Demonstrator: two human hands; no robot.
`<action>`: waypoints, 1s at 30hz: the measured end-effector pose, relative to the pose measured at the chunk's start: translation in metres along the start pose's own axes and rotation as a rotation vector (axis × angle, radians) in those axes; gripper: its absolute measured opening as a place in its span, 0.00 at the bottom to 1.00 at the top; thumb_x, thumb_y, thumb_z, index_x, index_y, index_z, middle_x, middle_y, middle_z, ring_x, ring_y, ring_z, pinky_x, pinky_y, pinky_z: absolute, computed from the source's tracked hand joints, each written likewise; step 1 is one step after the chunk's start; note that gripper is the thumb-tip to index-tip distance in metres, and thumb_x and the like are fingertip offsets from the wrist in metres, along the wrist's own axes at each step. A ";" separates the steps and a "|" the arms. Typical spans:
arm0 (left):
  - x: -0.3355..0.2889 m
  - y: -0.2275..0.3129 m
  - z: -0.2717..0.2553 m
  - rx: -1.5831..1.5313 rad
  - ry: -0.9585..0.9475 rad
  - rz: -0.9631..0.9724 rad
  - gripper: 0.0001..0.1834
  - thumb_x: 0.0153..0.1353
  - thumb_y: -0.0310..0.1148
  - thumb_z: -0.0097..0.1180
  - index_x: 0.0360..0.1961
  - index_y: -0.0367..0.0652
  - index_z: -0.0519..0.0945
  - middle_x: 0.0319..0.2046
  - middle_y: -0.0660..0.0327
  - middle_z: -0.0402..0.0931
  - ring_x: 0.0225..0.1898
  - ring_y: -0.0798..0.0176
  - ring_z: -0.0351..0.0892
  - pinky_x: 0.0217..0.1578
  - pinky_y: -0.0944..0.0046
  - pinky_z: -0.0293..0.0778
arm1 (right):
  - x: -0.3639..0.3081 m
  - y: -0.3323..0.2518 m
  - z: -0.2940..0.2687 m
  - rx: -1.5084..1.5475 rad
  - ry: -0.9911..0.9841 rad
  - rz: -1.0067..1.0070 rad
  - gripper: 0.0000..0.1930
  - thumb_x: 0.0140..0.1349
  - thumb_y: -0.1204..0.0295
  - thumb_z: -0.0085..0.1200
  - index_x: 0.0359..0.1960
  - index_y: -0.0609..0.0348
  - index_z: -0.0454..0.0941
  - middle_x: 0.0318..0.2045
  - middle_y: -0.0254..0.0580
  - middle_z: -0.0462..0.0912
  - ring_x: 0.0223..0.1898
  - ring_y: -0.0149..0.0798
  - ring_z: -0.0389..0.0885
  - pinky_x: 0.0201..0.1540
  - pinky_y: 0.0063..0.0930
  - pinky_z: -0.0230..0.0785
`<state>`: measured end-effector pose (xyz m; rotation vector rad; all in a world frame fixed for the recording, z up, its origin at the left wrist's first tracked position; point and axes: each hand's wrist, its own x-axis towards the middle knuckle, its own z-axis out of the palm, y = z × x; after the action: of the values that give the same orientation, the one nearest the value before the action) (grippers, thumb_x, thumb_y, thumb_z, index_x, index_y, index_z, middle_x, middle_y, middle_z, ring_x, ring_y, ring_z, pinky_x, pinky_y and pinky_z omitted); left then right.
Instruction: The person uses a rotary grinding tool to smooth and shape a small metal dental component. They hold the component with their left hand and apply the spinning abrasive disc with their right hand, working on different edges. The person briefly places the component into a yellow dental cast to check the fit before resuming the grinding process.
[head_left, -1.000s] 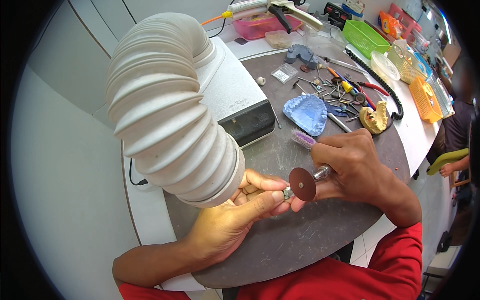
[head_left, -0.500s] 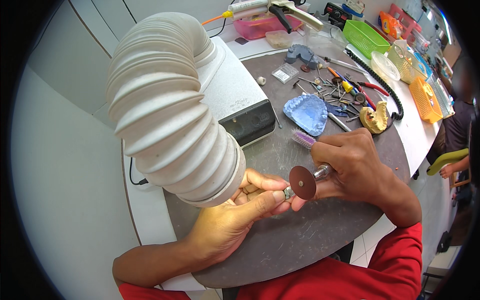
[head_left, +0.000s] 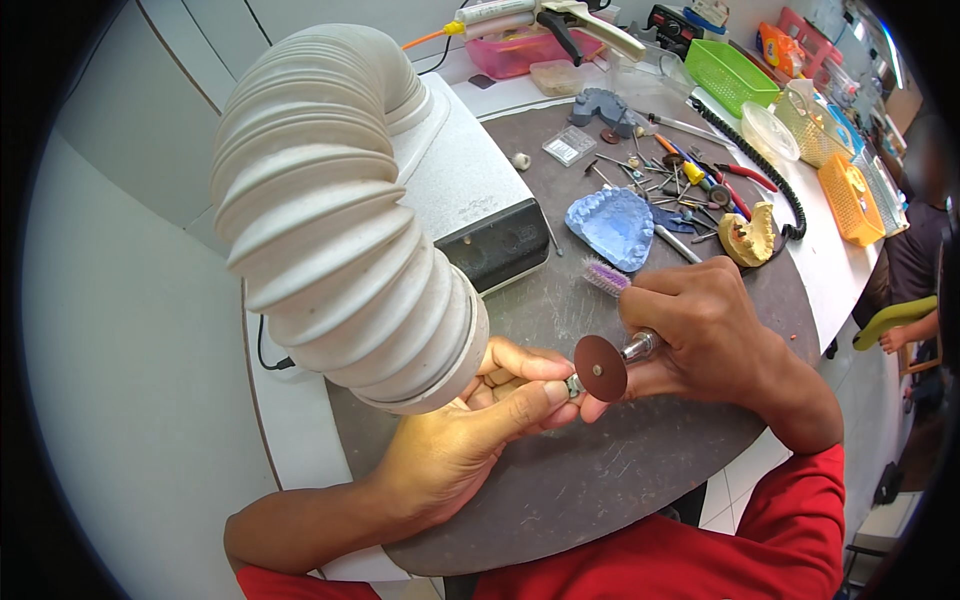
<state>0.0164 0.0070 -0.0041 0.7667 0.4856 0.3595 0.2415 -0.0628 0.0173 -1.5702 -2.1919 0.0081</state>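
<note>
Left hand (head_left: 455, 445) is pinching a small metal piece (head_left: 573, 386) over the table (head_left: 560, 500), toward its near edge; right hand (head_left: 695, 320) is gripping a rotary tool (head_left: 640, 346), brown disc (head_left: 612, 365) sitting beside the piece!

Reaching in with bare forearms (head_left: 310, 521) angled inward from both sides. Pinching with left hand (head_left: 460, 445), thumb side up, thumb (head_left: 522, 408) nearly straight, fingers (head_left: 520, 359) bent opposite. Gripping with right hand (head_left: 700, 318), back up, digits folded tight. Keeping fingertips (head_left: 594, 408) of both close together.
</note>
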 end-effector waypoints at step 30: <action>0.001 0.001 -0.001 0.001 -0.028 0.001 0.05 0.67 0.26 0.53 0.43 0.42 0.77 0.44 0.54 0.78 0.45 0.61 0.79 0.47 0.66 0.74 | 0.000 0.000 0.001 -0.006 0.008 -0.002 0.29 0.44 0.43 0.67 0.15 0.55 0.67 0.13 0.36 0.71 0.15 0.40 0.76 0.16 0.34 0.62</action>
<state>0.0162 0.0088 -0.0039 0.7719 0.4592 0.3487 0.2410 -0.0620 0.0161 -1.5686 -2.1898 -0.0051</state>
